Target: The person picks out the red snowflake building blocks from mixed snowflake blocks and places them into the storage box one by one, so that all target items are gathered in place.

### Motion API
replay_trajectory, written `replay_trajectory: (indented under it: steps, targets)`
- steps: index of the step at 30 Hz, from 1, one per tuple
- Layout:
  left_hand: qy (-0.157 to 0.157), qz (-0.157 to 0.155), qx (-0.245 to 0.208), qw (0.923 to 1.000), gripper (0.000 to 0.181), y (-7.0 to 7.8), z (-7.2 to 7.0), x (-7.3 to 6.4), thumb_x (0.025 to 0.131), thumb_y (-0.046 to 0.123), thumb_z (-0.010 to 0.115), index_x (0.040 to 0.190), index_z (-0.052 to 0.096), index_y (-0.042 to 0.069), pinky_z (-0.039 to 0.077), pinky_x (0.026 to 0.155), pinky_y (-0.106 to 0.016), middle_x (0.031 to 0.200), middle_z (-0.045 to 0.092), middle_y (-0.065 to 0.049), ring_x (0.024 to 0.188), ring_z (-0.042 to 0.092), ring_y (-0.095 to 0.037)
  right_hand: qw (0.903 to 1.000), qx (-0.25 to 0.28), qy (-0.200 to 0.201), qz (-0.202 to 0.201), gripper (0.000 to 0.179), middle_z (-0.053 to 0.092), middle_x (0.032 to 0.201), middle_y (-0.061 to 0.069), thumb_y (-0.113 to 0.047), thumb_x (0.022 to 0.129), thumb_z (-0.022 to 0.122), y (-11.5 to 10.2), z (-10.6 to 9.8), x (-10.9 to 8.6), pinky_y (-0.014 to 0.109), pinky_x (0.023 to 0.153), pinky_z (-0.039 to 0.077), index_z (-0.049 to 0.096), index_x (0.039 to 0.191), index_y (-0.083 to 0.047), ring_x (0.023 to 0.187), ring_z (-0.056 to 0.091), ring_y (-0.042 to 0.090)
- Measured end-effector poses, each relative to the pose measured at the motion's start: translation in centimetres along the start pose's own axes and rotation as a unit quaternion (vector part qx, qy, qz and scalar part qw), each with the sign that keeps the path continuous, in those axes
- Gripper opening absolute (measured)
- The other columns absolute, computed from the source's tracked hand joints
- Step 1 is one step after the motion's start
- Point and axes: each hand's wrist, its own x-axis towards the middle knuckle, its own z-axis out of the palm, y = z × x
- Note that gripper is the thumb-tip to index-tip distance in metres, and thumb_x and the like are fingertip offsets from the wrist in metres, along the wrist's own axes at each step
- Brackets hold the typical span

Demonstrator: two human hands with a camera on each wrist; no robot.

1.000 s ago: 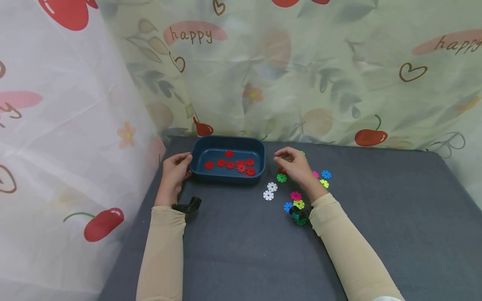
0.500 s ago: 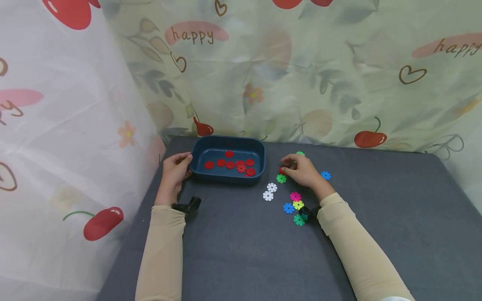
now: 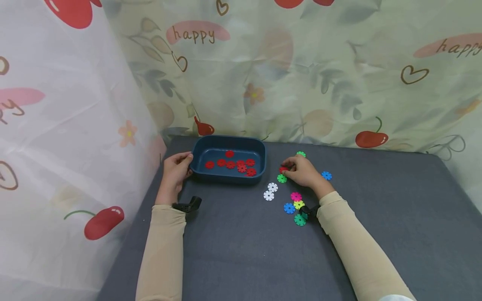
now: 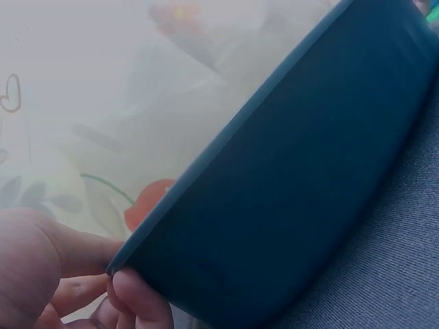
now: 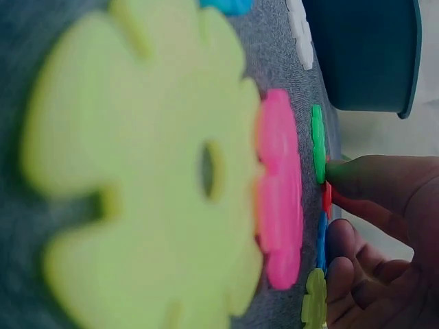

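My left hand [image 3: 175,175] pinches the left end of a dark blue rectangular tub [image 3: 226,180], its thumb on the rim and fingers below it, close up in the left wrist view. Several red snowflake discs [image 3: 230,165] lie flat inside the tub. To the tub's right, my right hand [image 3: 304,172] pinches a red snowflake disc [image 3: 283,169] at the tabletop between thumb and fingertips; most of that disc is hidden. Right by the thumb lies a green snowflake disc [image 3: 281,179]. In the right wrist view, the red disc [image 5: 326,199] shows as a thin edge.
Two white discs [image 3: 270,191] lie left of the right forearm. Nearer the front are pink [image 3: 296,196], yellow [image 3: 298,205], blue [image 3: 289,208] and green discs [image 3: 299,220]. Another blue disc [image 3: 326,175] sits beyond the wrist. A printed cloth [image 3: 271,83] hangs behind the grey table [image 3: 241,251].
My right hand has shifted slightly right and down onto the red disc, its fingertips drawing together there. It now covers discs seen earlier beside the wrist. My left hand and the tub have stayed put.
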Motion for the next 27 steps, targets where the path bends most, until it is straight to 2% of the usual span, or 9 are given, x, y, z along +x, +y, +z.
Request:
replay_trajectory:
  steps: [9,15,18,20,24,27]
  targets:
    - [-0.007,-0.002,0.002,1.0000,0.039,0.0,-0.1,0.0,0.108,0.023,0.065,0.142,0.066,0.005,0.052,0.065,-0.019,0.111,0.063,-0.001,0.076,0.056,-0.007,0.9996,0.027,0.012,0.005,0.020,0.069,0.112,0.018,-0.013,0.099,0.074,0.1,0.0,-0.3,0.036,0.079,0.051,0.071,0.116,-0.002,0.088,0.062,0.024]
    - [-0.005,-0.003,-0.002,1.0000,0.039,0.0,-0.1,0.0,0.107,0.023,0.066,0.141,0.067,0.004,0.052,0.065,-0.019,0.111,0.063,-0.001,0.076,0.057,-0.007,0.9947,0.093,0.043,0.012,0.013,0.068,0.100,0.015,-0.012,0.100,0.073,-0.1,-0.2,-0.7,0.033,0.068,0.052,0.069,0.110,-0.004,0.079,0.061,0.025]
    - [-0.004,-0.003,0.000,1.0000,0.039,0.1,-0.1,-0.1,0.107,0.024,0.066,0.141,0.067,0.005,0.052,0.065,-0.019,0.111,0.063,-0.002,0.077,0.057,-0.008,0.9883,0.138,0.062,0.018,0.015,0.067,0.100,0.014,-0.015,0.101,0.073,-0.4,-0.3,-0.8,0.030,0.066,0.054,0.070,0.112,-0.005,0.078,0.063,0.027]
    - [-0.003,-0.004,0.001,1.0000,0.038,0.1,-0.1,-0.1,0.107,0.024,0.066,0.141,0.067,0.005,0.052,0.065,-0.019,0.111,0.062,-0.002,0.078,0.057,-0.009,0.9819,0.174,0.072,0.023,0.019,0.068,0.104,0.014,-0.017,0.102,0.073,-0.7,-0.4,-0.7,0.030,0.073,0.057,0.070,0.115,-0.004,0.085,0.068,0.030]
    - [-0.003,-0.007,0.004,1.0000,0.038,-0.1,-0.1,0.1,0.107,0.024,0.066,0.141,0.068,0.006,0.053,0.066,-0.019,0.112,0.062,-0.002,0.079,0.057,-0.009,0.9643,0.245,0.090,0.041,0.027,0.068,0.109,0.012,-0.022,0.102,0.074,-2.0,-0.6,-0.7,0.041,0.083,0.062,0.068,0.120,-0.003,0.098,0.072,0.037]
    - [-0.003,-0.006,0.004,1.0000,0.038,-0.1,0.0,0.1,0.107,0.024,0.066,0.141,0.068,0.006,0.052,0.066,-0.019,0.112,0.062,-0.002,0.079,0.057,-0.009,0.9558,0.273,0.100,0.041,0.029,0.067,0.108,0.009,-0.022,0.102,0.075,-3.2,-0.7,-0.7,0.043,0.085,0.061,0.067,0.122,-0.002,0.098,0.072,0.032]
